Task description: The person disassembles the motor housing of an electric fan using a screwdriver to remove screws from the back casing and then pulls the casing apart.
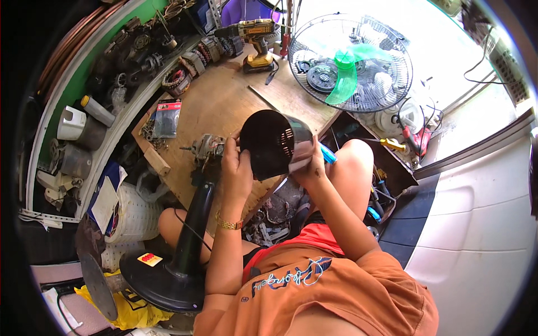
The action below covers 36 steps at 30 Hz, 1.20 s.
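Note:
Both my hands hold a black fan motor cover (265, 141), a hollow shell with slots in its side, its dark open end facing up and left. My left hand (238, 169) grips its left edge, and my right hand (311, 169) wraps round its right side. A bright blue handle (328, 154) sticks out beside my right hand; whether that hand holds it I cannot tell. Just left of my left hand is a bare fan motor (207, 148) on top of a black fan stand (192, 235), whose round base (162, 280) lies at lower left.
A wooden workbench (224, 92) bears a yellow-black cordless drill (257, 47) and a plastic packet (167, 119). At the back right stands a fan grille with green blades (344, 61). Motor parts crowd the left shelf (168, 70). A tool drawer (392, 168) lies beyond my right knee.

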Available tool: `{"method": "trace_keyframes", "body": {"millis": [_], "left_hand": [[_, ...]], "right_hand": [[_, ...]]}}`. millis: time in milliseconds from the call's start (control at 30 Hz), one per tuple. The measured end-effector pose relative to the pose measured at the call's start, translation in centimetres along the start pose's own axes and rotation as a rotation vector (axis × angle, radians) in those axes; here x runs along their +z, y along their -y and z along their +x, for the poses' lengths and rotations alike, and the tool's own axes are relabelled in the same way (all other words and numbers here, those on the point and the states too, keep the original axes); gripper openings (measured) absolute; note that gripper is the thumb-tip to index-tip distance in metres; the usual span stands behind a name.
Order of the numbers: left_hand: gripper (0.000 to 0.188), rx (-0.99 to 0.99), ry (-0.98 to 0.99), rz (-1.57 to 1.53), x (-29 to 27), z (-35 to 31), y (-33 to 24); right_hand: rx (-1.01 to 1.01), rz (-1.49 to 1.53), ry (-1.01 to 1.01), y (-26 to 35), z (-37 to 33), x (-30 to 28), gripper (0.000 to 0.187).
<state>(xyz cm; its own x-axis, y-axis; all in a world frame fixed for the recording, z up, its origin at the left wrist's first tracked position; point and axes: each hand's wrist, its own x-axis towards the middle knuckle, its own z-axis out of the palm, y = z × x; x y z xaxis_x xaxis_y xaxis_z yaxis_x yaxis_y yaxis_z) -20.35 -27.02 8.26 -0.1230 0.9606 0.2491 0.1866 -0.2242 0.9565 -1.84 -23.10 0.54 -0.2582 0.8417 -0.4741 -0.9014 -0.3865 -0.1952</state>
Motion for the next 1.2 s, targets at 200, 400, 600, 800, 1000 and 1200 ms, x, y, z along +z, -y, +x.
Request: {"method": "trace_keyframes", "body": {"millis": [200,400,600,800,1000,1200], "left_hand": [[0.036,0.175,-0.144,0.339,0.7,1.5,-2.2],[0.036,0.214,-0.042,0.331,-2.3,4.9,-3.3],[0.034,0.258,-0.145,0.431,-5.7,7.3,-2.2],[0.037,0.139,-0.15,0.246,-7.9,14.3,1.2],[0.041,-0.224,-0.258,0.182,-7.7,21.7,3.1],[0.038,-0.303,-0.289,0.158,-8.1,25.9,4.8]], "right_hand": [[-0.03,-0.252,0.215,2.4,3.1,-1.7,0.021],[-0.061,-0.458,0.286,3.3,3.9,-1.5,0.022],[-0.327,-0.847,0.21,9.0,5.8,4.3,0.023],[-0.377,-0.893,0.235,12.6,7.2,6.0,0.021],[-0.38,-0.848,0.195,12.8,5.3,4.0,0.022],[-0.38,-1.011,0.178,14.1,5.2,2.5,0.016]]}}
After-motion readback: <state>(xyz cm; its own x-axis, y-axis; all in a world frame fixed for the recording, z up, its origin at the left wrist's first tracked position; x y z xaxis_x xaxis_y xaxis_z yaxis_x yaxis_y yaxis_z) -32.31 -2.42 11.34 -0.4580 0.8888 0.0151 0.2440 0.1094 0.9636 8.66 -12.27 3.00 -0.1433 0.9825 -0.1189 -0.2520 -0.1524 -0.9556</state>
